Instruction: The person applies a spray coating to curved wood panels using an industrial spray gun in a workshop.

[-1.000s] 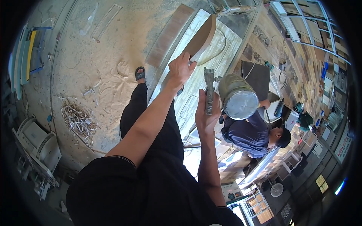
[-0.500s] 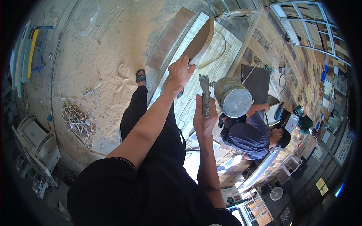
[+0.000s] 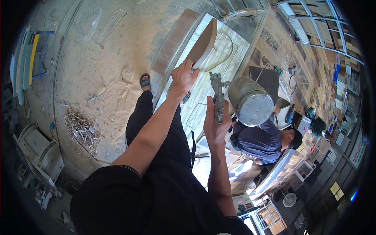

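Left hand (image 3: 183,80) grips the near end of a curved brown panel (image 3: 203,44). Right hand (image 3: 216,128) holds a spray gun (image 3: 216,88), metal cup (image 3: 253,107) on its right side; gun and panel apart. Co-worker (image 3: 256,143) in dark cap at right. Tangled strips (image 3: 84,127) piled on dusty floor (image 3: 121,51), left.

**Workshop: boards and spray gear**

Floor (image 3: 117,51) at left is bare, stained, spread with tan dust (image 3: 125,96). Heap of thin, curly scrap strips (image 3: 82,127) lies on it. Long brown board (image 3: 175,42) lies flat near the feet; more boards (image 3: 19,66) grouped far left. Spray gun (image 3: 217,92) with metal cup (image 3: 255,111) in hand. Co-worker (image 3: 256,143) at right. Metal frame (image 3: 311,17) upper right, fan (image 3: 290,200) lower right. Reads as a working shop floor.
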`<state>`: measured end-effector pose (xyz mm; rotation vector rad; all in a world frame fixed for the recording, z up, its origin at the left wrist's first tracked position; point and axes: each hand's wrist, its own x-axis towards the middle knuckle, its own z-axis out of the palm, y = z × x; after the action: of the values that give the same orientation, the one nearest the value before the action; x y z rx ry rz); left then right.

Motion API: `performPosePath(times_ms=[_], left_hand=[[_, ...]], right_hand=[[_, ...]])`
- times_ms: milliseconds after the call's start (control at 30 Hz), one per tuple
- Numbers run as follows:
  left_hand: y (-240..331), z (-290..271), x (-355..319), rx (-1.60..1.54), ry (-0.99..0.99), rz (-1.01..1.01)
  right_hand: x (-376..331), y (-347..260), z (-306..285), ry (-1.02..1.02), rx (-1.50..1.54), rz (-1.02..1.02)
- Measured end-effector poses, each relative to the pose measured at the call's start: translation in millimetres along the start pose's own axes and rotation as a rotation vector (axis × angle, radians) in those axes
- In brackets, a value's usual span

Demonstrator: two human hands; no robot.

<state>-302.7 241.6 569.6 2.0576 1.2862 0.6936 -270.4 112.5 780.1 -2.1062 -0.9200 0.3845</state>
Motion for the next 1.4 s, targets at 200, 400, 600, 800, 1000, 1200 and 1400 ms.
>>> performPosePath(times_ms=[200,400,600,800,1000,1200,1400], left_hand=[[2,-8,-10,-0.008,0.011,0.014],[6,-17,-17,-0.017,0.003,0.021],[7,-17,-22,0.009,-0.005,0.021],[9,-18,-24,-0.002,0.002,0.008],[8,-15,-24,-0.001,-0.004,0.001],[13,-17,-30,-0.017,-0.013,0.008],[9,-14,-29,0.001,-0.033,0.001]], right_hand=[[-4,9,-3,-0.036,0.055,0.071],[14,-6,-22,-0.025,0.125,0.206],[16,-6,-32,-0.069,0.111,0.198],[20,-8,-40,-0.065,0.09,0.23],[35,-20,-48,-0.064,0.118,0.273],[42,-18,-53,-0.137,0.088,0.358],[73,-45,-60,-0.136,0.074,0.467]])
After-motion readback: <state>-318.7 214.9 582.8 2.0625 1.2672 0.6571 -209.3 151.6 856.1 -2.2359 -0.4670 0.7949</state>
